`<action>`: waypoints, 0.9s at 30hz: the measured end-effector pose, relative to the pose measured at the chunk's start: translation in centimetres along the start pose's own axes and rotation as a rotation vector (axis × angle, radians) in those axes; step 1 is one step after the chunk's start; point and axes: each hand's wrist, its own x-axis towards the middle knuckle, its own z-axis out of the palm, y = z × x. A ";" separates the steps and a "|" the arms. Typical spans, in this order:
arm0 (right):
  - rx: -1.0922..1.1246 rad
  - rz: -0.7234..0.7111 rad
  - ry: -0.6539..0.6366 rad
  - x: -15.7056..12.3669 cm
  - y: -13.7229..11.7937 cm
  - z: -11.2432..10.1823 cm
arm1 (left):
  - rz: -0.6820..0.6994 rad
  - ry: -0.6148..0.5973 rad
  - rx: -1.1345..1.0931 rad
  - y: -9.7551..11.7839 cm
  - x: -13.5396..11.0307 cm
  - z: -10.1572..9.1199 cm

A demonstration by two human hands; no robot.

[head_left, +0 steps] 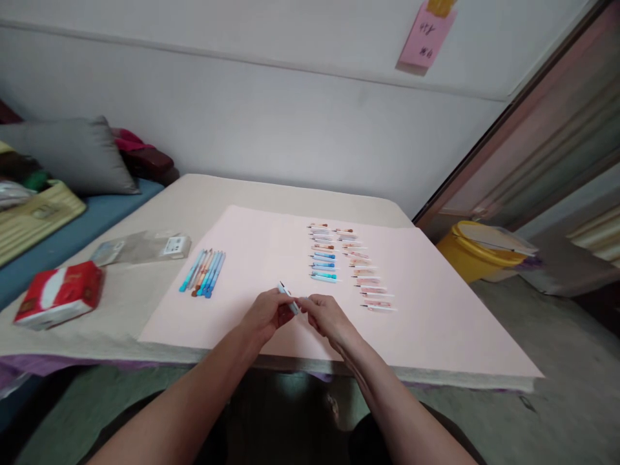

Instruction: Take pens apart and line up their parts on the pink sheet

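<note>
My left hand (268,315) and my right hand (323,314) meet over the near part of a pale pink sheet (436,323). Both pinch a small pen (287,294) with a white and blue body, its tip sticking up to the left. A bundle of blue and brown pens (203,272) lies to the left on the sheet. Beyond my hands, two columns of pens are laid out in rows: a blue and white column (324,254) and a pinkish column (367,274).
The sheet covers a low beige table (121,297). A red tissue pack (59,294) and clear plastic packets (140,248) lie at the left. A grey cushion (68,154) sits on a blue mat. A yellow bucket (477,250) stands on the floor at right.
</note>
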 end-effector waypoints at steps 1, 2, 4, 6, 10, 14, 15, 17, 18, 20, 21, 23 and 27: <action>0.016 -0.004 0.018 0.1 0.0 -0.1 | -0.008 0.010 0.001 0.0 0.0 0.0; 0.032 -0.009 0.038 0.2 0.1 -0.2 | -0.018 0.022 0.001 0.0 0.0 0.0; 0.057 -0.026 0.069 0.4 0.1 -0.3 | -0.042 0.045 0.001 -0.1 0.0 0.0; 0.083 -0.040 0.097 0.7 0.2 -0.3 | -0.066 0.050 0.004 -0.2 0.0 0.1; 0.150 0.003 0.131 1.2 0.3 0.1 | -0.111 0.026 -0.002 -0.6 -0.1 0.3; 0.213 0.058 0.078 1.6 0.6 0.4 | -0.126 0.014 -0.009 -1.0 -0.2 0.4; 0.223 0.072 0.059 1.7 0.7 0.4 | -0.128 0.019 -0.006 -1.0 -0.1 0.4; 0.240 0.106 0.023 1.9 0.9 0.4 | -0.134 0.031 -0.002 -1.2 0.0 0.2; 0.247 0.123 0.008 2.0 1.0 0.4 | -0.135 0.039 -0.003 -1.2 0.2 0.1; 0.250 0.148 -0.009 2.1 1.3 0.6 | -0.133 0.059 -0.008 -1.3 0.5 0.0; 0.243 0.152 -0.015 2.2 1.5 0.7 | -0.132 0.071 -0.010 -1.4 0.6 -0.1; 0.205 0.146 -0.016 2.5 1.8 1.1 | -0.135 0.092 -0.008 -1.7 0.9 -0.3; 0.121 0.133 0.005 3.1 2.7 1.9 | -0.135 0.109 0.000 -2.2 1.2 -0.5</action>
